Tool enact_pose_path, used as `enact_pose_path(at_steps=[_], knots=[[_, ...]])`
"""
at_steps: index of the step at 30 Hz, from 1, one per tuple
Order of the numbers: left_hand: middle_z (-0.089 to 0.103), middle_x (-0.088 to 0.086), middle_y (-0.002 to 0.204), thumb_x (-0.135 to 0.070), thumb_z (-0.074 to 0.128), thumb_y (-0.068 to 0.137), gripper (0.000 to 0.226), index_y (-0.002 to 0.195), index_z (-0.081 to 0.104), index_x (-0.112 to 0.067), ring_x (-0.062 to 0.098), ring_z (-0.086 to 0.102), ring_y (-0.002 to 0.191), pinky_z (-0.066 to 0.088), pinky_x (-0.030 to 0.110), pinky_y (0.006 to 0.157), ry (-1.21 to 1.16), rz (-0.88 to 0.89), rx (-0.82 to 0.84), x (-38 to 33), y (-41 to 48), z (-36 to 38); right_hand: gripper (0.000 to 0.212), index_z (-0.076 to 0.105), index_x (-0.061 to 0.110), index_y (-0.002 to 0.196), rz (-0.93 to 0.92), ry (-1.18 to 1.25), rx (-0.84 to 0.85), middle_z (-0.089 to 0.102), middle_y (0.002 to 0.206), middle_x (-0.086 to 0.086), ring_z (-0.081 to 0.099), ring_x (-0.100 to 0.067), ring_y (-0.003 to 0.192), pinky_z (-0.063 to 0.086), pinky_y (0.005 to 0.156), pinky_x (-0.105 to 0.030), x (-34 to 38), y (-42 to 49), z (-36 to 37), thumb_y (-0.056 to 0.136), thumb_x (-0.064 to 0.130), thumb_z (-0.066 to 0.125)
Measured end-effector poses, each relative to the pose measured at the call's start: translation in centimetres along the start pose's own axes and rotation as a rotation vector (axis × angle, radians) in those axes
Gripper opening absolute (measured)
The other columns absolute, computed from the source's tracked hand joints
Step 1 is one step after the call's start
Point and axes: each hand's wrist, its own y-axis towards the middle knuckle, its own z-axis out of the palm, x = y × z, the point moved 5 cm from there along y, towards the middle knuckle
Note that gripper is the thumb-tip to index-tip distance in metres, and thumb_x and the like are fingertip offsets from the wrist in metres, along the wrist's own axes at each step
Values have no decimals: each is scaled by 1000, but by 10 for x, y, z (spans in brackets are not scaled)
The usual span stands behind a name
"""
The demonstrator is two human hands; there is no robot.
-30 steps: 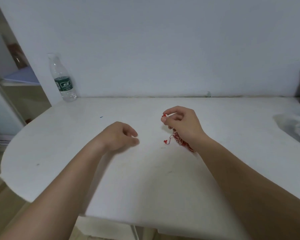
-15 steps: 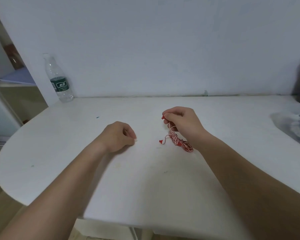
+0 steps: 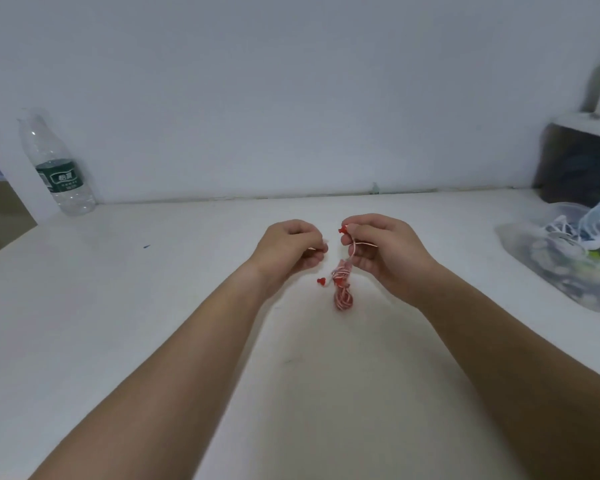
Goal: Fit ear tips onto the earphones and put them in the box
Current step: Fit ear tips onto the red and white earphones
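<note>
My right hand (image 3: 383, 252) pinches one red earbud (image 3: 343, 230) of a red-and-white wired earphone, held above the white table (image 3: 187, 289). Its coiled cable bundle (image 3: 342, 289) hangs down from that hand and rests on the table. The second red earbud (image 3: 321, 281) lies on the table left of the coil. My left hand (image 3: 290, 249) is raised just left of the held earbud, its fingers curled with the tips pinched together. Something tiny and pale may sit between those fingertips, too small to make out.
A clear plastic bag (image 3: 565, 258) holding white earphones and small parts lies at the right edge. Behind it stands a dark box (image 3: 579, 168) against the wall. A water bottle (image 3: 58, 168) stands at the back left. The table's curved edge runs along the left.
My left hand lifted off the table and moved right, close to my right hand. My right hand rose a little with the earbud, pulling the cable up.
</note>
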Motion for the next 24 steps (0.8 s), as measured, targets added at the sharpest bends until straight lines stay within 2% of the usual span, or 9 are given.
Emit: enact_pose_path(at_steps=[5, 8, 12, 14, 19, 24], knots=[[64, 14, 79, 4, 69, 84, 14, 80, 63, -8, 19, 65, 75, 53, 20, 64, -143, 86, 20, 3, 12, 23, 11, 67, 5, 93, -14, 21, -5, 66, 75, -10, 59, -19, 62, 53, 59, -27, -11, 4, -12, 95, -1, 57], [69, 9, 76, 4, 70, 85, 16, 87, 62, -10, 21, 71, 81, 53, 22, 67, -163, 141, 28, 2, 11, 25, 10, 64, 4, 96, -50, 50, 14, 68, 75, -9, 60, -20, 63, 54, 62, -31, -14, 6, -10, 96, -1, 56], [75, 12, 87, -4, 70, 88, 16, 102, 69, -11, 20, 71, 89, 53, 24, 74, -114, 201, 14, 0, 7, 22, 10, 64, 3, 102, -87, 79, 21, 70, 81, -11, 59, -23, 67, 53, 66, -35, -17, 8, -9, 97, 0, 57], [76, 13, 90, -5, 70, 88, 15, 101, 73, -11, 20, 72, 92, 53, 24, 75, -99, 209, 8, 1, 6, 21, 9, 65, 4, 102, -101, 70, 15, 71, 82, -10, 60, -22, 68, 54, 66, -34, -18, 8, -9, 97, 1, 58], [76, 7, 90, -4, 71, 87, 14, 99, 75, -10, 12, 70, 84, 55, 23, 74, -38, 240, -62, 1, 5, 19, 9, 68, 8, 99, -141, 57, 12, 70, 84, -11, 60, -23, 68, 54, 64, -33, -14, 7, -10, 95, 4, 61], [75, -2, 90, -9, 73, 88, 16, 103, 77, -11, 9, 69, 83, 56, 23, 75, -15, 264, -29, 1, 5, 22, 14, 73, 12, 97, -181, 13, 19, 70, 87, -13, 61, -20, 68, 55, 67, -34, -13, 6, -10, 94, 2, 63]])
